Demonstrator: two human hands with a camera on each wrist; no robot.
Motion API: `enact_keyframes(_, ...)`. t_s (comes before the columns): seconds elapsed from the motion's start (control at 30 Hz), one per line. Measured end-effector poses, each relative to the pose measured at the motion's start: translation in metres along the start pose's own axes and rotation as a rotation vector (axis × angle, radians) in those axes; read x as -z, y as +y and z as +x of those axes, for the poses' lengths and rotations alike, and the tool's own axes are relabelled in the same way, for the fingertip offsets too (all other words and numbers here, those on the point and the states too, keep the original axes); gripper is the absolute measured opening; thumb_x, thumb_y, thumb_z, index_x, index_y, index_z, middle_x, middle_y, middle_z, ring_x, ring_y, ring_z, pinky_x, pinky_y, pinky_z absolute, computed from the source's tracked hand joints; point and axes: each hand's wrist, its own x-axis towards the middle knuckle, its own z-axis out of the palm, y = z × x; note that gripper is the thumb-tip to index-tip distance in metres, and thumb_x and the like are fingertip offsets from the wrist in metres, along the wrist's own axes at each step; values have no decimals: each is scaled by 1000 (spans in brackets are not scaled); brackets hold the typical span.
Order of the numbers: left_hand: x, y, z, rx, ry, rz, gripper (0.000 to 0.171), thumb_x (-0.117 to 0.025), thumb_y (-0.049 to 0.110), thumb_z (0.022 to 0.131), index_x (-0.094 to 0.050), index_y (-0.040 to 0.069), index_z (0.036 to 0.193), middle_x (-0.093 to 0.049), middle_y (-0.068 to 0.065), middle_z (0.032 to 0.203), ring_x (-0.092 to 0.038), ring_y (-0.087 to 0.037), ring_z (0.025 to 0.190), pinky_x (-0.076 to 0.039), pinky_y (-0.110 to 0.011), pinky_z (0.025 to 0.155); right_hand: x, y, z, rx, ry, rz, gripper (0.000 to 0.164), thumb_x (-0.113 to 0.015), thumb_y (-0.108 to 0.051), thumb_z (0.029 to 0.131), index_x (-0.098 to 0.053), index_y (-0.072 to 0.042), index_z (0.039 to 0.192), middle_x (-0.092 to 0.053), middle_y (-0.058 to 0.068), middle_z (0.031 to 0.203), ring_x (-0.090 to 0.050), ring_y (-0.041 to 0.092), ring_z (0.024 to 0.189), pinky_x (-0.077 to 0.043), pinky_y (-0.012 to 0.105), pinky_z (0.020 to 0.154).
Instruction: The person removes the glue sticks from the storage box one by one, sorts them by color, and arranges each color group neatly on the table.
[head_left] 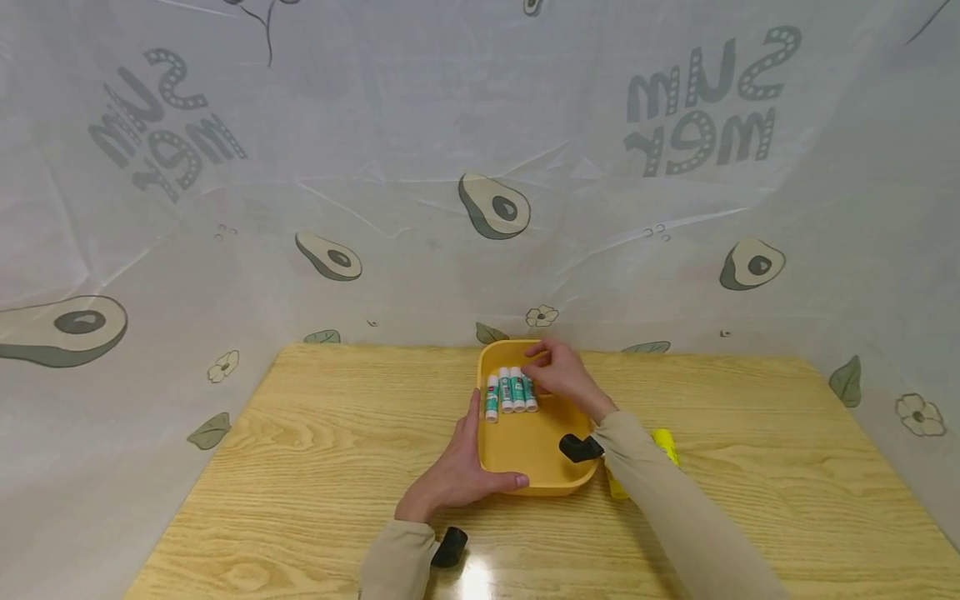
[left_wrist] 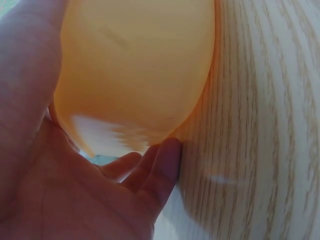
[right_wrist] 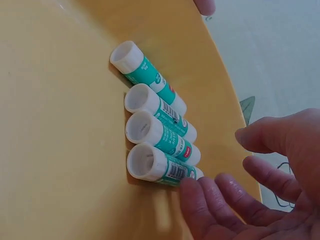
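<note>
A yellow-orange plastic tray [head_left: 536, 446] stands on the wooden table. My left hand [head_left: 461, 462] holds its near left corner, thumb at the near side and fingers along the left wall; in the left wrist view the fingertips curl against the tray's outside [left_wrist: 140, 60]. Several glue sticks [head_left: 517, 392] with teal labels and white ends lie side by side at the tray's far left, the leftmost slightly apart. Over the far right part is my right hand [head_left: 562, 371]. In the right wrist view its fingertips touch the end glue stick [right_wrist: 172, 170], with thumb and index apart.
Yellow cylindrical shapes [head_left: 665, 443] show on the table right of the tray, partly behind my right forearm; I cannot tell whether they are one piece or two. Behind the table hangs a pale sheet [head_left: 420, 250] printed with avocados. Black wrist mounts [head_left: 580, 448] sit on both sleeves.
</note>
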Motion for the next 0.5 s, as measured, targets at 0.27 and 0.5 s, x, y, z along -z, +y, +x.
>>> enact_keyframes(0.27,1,-2,1,-8,-10,0,136,-83,59,76,18,30,163,-12,-16,169,-33,-34,149,-33,-59,120,-4,4,4,-18,-28,-16,40,-75,-13,91,-61,3,125,-63,20,109,-60,25,89,-57,28,70)
enact_keyframes(0.5,-1,-4,2,-7,-7,5,135,-83,59,77,19,34,162,-13,-17,169,-34,-33,148,-34,-58,120,-8,6,6,-56,-77,-77,47,-76,-15,91,-60,4,132,-62,18,107,-60,23,84,-56,28,70)
